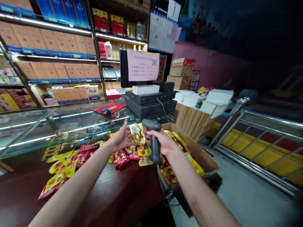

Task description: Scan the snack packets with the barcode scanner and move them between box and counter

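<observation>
My right hand (164, 142) is wrapped round the handle of a dark grey barcode scanner (155, 146), its head pointing left. A shiny gold snack packet (137, 134) stands up between my two hands, a printed label at its top. My left hand (121, 137) is at the packet's left edge, thumb raised and fingers stretched out. Right-hand fingertips come close to the packet's other edge; whether they touch it I cannot tell. Below lie red and yellow snack packets (121, 157) in a loose pile. More packets fill an open cardboard box (205, 157) on the right.
A glass display counter (78, 118) runs behind the dark wooden tabletop (113, 195). Beyond stand a monitor with a pink paper sign (142, 66), a black cash drawer (146, 105) and a mouse (106, 111) on a red mat. A metal railing (267, 126) is at right.
</observation>
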The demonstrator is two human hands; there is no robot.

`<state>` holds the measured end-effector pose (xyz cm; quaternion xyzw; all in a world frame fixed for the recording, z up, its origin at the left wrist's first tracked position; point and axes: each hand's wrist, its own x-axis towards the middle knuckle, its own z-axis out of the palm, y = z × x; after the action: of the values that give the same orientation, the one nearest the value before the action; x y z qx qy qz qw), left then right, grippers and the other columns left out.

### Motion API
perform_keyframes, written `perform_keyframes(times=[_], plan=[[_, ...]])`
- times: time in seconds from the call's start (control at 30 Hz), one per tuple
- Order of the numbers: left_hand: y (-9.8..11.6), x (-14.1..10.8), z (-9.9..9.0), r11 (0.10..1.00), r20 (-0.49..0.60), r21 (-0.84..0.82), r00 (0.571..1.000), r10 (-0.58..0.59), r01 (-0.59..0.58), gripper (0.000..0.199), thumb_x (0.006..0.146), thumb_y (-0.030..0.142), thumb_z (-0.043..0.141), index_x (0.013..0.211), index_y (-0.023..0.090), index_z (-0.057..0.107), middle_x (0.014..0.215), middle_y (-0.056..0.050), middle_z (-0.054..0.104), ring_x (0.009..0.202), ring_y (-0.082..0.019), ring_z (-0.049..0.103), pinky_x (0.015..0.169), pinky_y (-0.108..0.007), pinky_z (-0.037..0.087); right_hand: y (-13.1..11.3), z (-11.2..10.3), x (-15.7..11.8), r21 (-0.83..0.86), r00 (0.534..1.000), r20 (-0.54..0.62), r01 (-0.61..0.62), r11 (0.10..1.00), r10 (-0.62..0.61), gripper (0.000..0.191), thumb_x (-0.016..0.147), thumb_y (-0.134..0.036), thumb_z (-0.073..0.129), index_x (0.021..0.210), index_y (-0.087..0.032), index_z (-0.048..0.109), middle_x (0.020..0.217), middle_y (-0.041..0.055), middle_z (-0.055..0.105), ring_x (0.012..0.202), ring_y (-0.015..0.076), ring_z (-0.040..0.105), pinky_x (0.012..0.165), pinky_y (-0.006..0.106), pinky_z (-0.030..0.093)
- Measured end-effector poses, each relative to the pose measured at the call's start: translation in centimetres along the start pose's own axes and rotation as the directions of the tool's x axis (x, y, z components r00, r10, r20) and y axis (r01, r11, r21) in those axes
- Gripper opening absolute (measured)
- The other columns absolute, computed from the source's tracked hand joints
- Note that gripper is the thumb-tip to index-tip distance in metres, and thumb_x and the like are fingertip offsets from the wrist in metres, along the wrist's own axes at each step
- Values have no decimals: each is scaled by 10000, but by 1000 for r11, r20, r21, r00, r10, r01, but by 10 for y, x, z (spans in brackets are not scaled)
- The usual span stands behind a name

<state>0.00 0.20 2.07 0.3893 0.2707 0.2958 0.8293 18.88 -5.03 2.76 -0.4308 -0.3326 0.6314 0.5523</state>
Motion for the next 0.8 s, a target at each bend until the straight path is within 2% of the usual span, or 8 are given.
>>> perform_keyframes(times=[0.13,0.23,0.33,0.4,0.47,0.57,0.7,0.8], plan=[[10,49,43,996,20,85,999,-41,39,784,829,690,292,1222,57,533,1040,-201,643,1001,-283,619,905,-418,462,-34,-37,-5,55,993,-109,53,997,-46,125,654,-143,666,777,-147,648,619,-4,614,569,107,561,605,243,502],[6,82,71,987,48,153,998,-50,42,838,807,717,300,1274,49,493,1142,-222,606,1086,-298,579,924,-406,442,-51,-62,-11,89,977,-197,105,990,-86,135,654,-133,647,788,-145,633,619,3,616,540,112,549,560,248,493],[-1,101,90,972,-12,229,999,-47,49,906,768,750,337,1382,85,379,1381,-238,432,1282,-325,414,939,-400,414,-58,-78,-18,140,943,-313,164,977,-113,139,658,-133,624,796,-149,622,605,4,607,519,113,538,517,237,479],[-4,102,94,961,-58,268,997,-50,64,937,752,760,354,1425,109,313,1474,-219,301,1355,-323,302,953,-389,395,-59,-82,-22,179,933,-341,181,967,-111,142,664,-131,613,804,-153,620,614,5,609,537,116,549,520,232,483],[-3,96,90,956,-84,282,995,-55,77,958,751,764,347,1435,97,289,1494,-218,260,1365,-321,282,967,-378,378,-56,-79,-25,197,942,-318,173,965,-104,142,663,-127,610,802,-156,619,631,7,613,561,119,563,545,235,494],[2,76,71,958,-145,279,989,-30,70,954,760,761,331,1408,60,328,1454,-235,331,1328,-321,347,973,-379,372,-47,-65,-26,173,959,-266,147,974,-98,143,658,-125,620,797,-159,620,661,7,621,581,114,574,599,240,506],[10,40,28,975,-203,220,979,14,32,879,779,735,353,1348,66,412,1370,-219,453,1239,-305,457,961,-384,393,-27,-36,-21,151,984,-177,63,986,-36,142,670,-141,619,810,-158,630,706,5,638,598,99,587,635,227,506],[11,7,-7,985,-262,172,964,38,7,846,778,719,389,1308,63,458,1326,-214,496,1208,-292,481,938,-366,421,-5,-11,-14,133,996,-85,-31,991,42,136,673,-152,613,807,-155,631,725,18,650,646,109,615,647,218,506]])
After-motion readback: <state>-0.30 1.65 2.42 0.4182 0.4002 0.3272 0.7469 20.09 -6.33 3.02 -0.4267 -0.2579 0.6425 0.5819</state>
